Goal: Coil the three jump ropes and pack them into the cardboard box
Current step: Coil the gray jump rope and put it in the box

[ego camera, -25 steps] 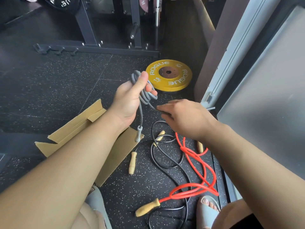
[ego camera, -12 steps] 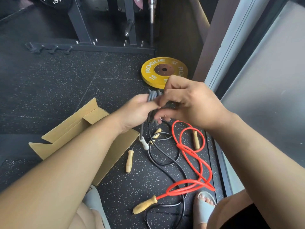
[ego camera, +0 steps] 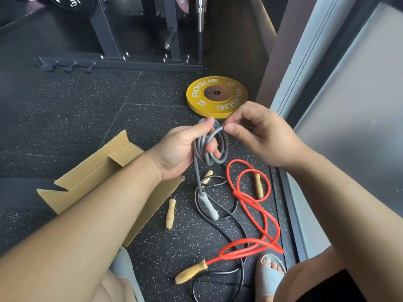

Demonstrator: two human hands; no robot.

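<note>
From the head view, my left hand (ego camera: 181, 149) gripped the grey jump rope (ego camera: 197, 153), with the thumb pressed over the top of the loops and the fingers curled through them. My right hand (ego camera: 257, 131) pinched a strand at the top of the same coil between thumb and forefinger. Most of that rope was gathered, but one tail hung down with its grey handle (ego camera: 210, 207) at the end, so I judged the first coil nearly made, not finished. The red jump rope (ego camera: 238, 194) and the black jump rope (ego camera: 241, 277) lay loose and crossed on the rubber floor (ego camera: 65, 127) below my hands, their wooden handles (ego camera: 170, 214) scattered and neither rope coiled. The cardboard box (ego camera: 87, 179) lay just to their left, partly under my left forearm, and I saw no rope in it. Two coils and all the packing were left.
</note>
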